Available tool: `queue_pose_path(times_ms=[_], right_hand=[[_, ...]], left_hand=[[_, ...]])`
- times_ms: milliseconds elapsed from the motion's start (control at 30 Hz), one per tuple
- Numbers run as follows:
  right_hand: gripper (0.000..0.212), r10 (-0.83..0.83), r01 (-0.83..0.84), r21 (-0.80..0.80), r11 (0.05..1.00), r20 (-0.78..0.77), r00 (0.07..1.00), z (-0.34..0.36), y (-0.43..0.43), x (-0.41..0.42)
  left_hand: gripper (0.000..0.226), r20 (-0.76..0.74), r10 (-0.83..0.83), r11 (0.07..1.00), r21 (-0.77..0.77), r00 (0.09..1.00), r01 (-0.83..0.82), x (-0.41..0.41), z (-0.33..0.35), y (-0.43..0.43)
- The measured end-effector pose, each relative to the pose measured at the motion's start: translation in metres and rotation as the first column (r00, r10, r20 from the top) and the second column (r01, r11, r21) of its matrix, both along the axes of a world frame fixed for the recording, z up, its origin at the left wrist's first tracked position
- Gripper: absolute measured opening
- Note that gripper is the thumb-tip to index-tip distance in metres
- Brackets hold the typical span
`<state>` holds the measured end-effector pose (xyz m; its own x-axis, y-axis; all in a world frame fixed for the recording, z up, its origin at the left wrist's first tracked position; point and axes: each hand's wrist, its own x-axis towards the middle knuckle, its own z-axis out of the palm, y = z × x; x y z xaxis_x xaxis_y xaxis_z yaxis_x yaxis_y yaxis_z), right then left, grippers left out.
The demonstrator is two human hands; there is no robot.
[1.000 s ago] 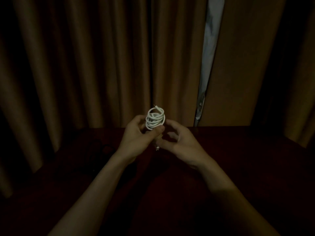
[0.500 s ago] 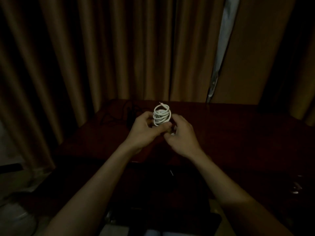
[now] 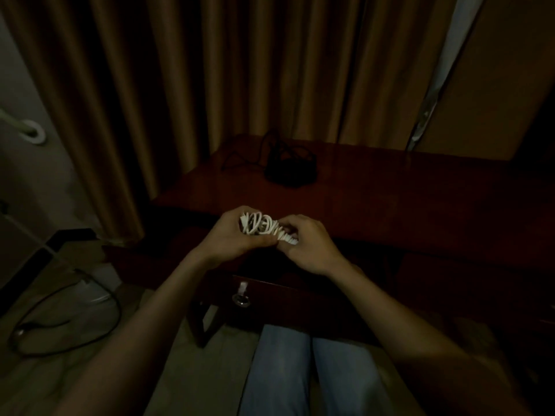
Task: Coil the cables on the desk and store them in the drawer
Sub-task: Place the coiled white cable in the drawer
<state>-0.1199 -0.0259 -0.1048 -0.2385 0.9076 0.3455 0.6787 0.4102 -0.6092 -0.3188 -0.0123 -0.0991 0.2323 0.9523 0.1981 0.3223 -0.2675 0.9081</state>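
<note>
White cable (image 3: 260, 227), wound into a small bundle of loops, is held in the air between both hands. The left hand (image 3: 231, 240) has its fingers and thumb curled round the main loops. The right hand (image 3: 312, 246) pinches the looser turns at the bundle's right end, so both hands are grasping the cable and neither is free. The cable looks thin, light and springy. The loops will likely spread or unwind if the hold slackens, so the safest grip is probably across the middle of the bundle, squeezing all the turns together, with the loose end tucked in. Just beyond the cable lies the dark red wooden counter (image 3: 390, 202). Farther beyond the cable, near the counter's back edge, sits a black cable (image 3: 289, 168) in an untidy tangle that looks yet to be coiled. Directly below the cable is a drawer (image 3: 300, 298) with a metal ring pull (image 3: 241, 299) on its front. It appears pulled out, though its inside is too dark to see. Below that are the person's legs in blue jeans (image 3: 300, 370). Far beyond the cable, brown curtains (image 3: 210, 70) hang behind the counter. Well to the left of the cable and lower, a dark cord (image 3: 75, 322) loops across the floor (image 3: 45, 370).
</note>
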Motion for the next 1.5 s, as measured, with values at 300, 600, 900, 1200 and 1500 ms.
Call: queue_pose_path(times_ms=[300,600,900,1200,1500], right_hand=[[0.028,0.063,-0.050,-0.113,0.992,0.106,0.992,-0.018,0.010,-0.028],[0.045,0.105,-0.052,-0.182,0.982,0.294,0.950,-0.033,0.026,-0.050],[0.019,0.185,-0.053,-0.353,0.934,0.351,0.918,-0.044,0.032,-0.054],[0.023,0.309,-0.115,-0.469,0.876,0.361,0.880,-0.037,0.028,-0.051],[0.053,0.218,-0.104,-0.409,0.907,0.242,0.945,0.012,0.035,-0.028]], left_hand=[[0.038,-0.275,-0.116,0.989,-0.118,0.954,0.086,-0.039,-0.014,0.007],[0.035,-0.636,-0.165,0.986,-0.118,0.753,0.117,-0.054,-0.025,0.035],[0.030,-0.653,-0.286,0.954,-0.265,0.702,0.142,-0.053,-0.030,0.040],[0.057,-0.715,-0.351,0.932,-0.331,0.604,0.148,-0.050,-0.023,0.028],[0.039,-0.759,-0.324,0.946,-0.250,0.565,0.207,-0.030,0.017,0.042]])
